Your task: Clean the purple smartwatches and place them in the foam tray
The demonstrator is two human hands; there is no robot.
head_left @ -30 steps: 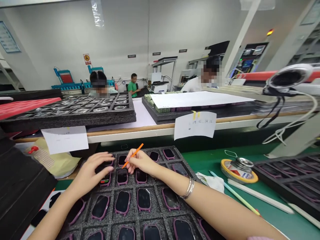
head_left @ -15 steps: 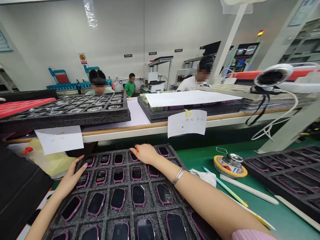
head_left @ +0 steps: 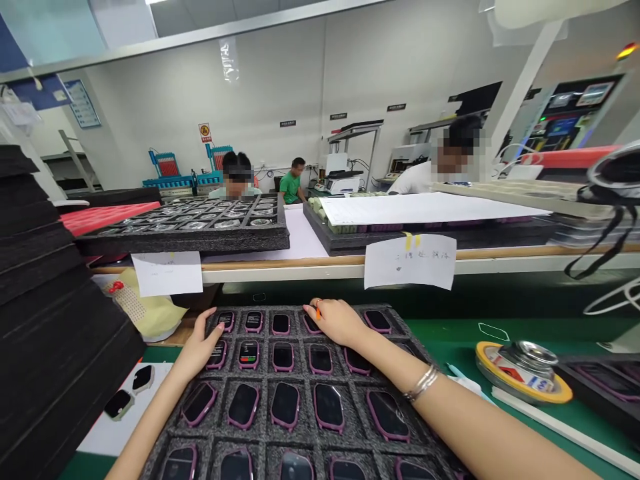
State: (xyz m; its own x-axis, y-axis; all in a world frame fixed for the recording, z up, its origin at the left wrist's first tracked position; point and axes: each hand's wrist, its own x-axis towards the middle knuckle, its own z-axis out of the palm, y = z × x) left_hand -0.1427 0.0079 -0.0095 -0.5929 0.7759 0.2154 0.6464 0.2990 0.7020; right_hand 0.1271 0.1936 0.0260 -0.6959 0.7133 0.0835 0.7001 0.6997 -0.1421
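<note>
A black foam tray (head_left: 305,408) fills the lower middle of the head view, its compartments holding purple-framed smartwatches (head_left: 285,405). One watch (head_left: 249,354) near the far left has a lit screen with green and red marks. My left hand (head_left: 203,341) grips the tray's far left corner, thumb over the rim beside the corner watches. At the far edge my right hand (head_left: 340,321) is curled over the rim, partly covering a watch (head_left: 312,324). A small orange piece shows at its fingers. The fingertips beyond the far rim are hidden.
Stacked black foam trays (head_left: 40,320) rise at the left, by two loose watches (head_left: 131,393) on white paper. At the right lie a tape roll (head_left: 523,373) and a white strip (head_left: 565,433). A loaded shelf (head_left: 310,269) crosses ahead; several people sit beyond.
The view has turned left, so the scene sits farther right and the stacked trays and loose watches show more. Both hands keep their places on the tray.
</note>
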